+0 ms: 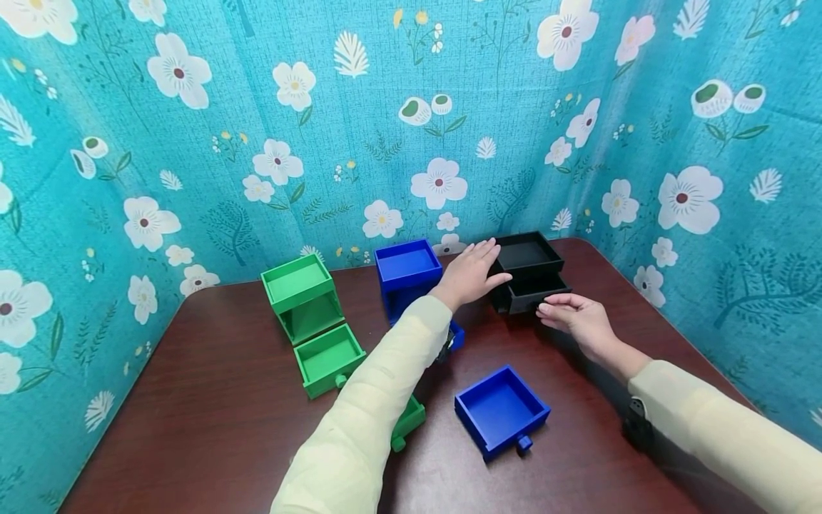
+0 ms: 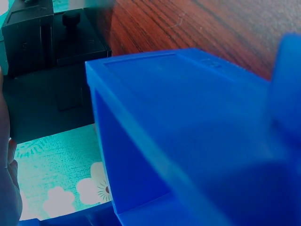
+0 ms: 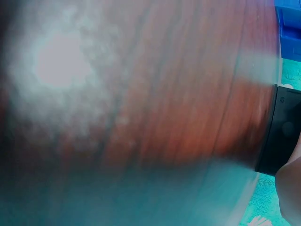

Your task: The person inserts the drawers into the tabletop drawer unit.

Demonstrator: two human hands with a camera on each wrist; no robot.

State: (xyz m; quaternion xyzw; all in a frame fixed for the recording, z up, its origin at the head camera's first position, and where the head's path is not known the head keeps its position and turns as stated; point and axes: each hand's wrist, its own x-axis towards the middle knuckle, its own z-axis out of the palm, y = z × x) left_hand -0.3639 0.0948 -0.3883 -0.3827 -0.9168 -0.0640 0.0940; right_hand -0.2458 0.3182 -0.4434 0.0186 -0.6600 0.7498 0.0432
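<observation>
A black drawer unit (image 1: 528, 251) stands at the back right, with a black drawer (image 1: 538, 287) partly out of its front. My left hand (image 1: 472, 271) lies along the unit's left side, fingers stretched out and thumb apart. At the drawer's front, the thumb and fingers of my right hand (image 1: 578, 321) pinch together; the spot they grip is hidden behind them. The left wrist view shows the black unit (image 2: 51, 103) beside the edge of my left hand (image 2: 8, 174), and a black knob (image 2: 71, 19). In the right wrist view, my fingers (image 3: 290, 188) meet the black drawer (image 3: 282, 132).
A blue drawer unit (image 1: 408, 260) stands behind my left forearm, its lower part hidden. A loose blue drawer (image 1: 502, 408) lies in front. Left are a green drawer unit (image 1: 298, 280), a green drawer (image 1: 329, 357) and another green drawer (image 1: 411, 420), partly covered by my sleeve.
</observation>
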